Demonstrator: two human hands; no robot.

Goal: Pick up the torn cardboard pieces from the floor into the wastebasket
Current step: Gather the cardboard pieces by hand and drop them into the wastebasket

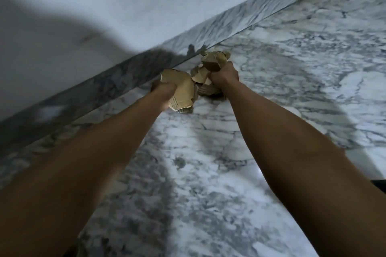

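Both forearms stretch forward over the marble floor (208, 173); left hand (161, 89) clenches a cardboard piece (183, 89), right hand (225, 74) clenches crumpled cardboard scraps (215, 59).

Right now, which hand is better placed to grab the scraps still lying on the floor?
Probably the right hand. It grips cardboard directly above the loose pieces lying between the hands. The left hand holds a large piece slightly to their side. Both are full, though.
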